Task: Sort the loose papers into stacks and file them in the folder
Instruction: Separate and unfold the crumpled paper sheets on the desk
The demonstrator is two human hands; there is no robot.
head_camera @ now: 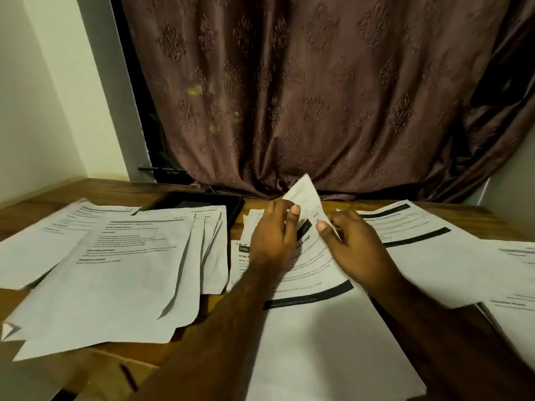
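While both thumbs pinch it, left hand [272,235] and right hand [357,247] lift a sheet's [304,198] corner.

The dark folder [199,201] is largely covered by the left paper stack [115,264]; only its far edge is seen. Text on the left stack is blurred and cannot be read. The right-hand sheets [515,270] are cut off by the frame edge. Fingertips of the left hand [275,235] are hidden behind the lifted sheet [304,198]
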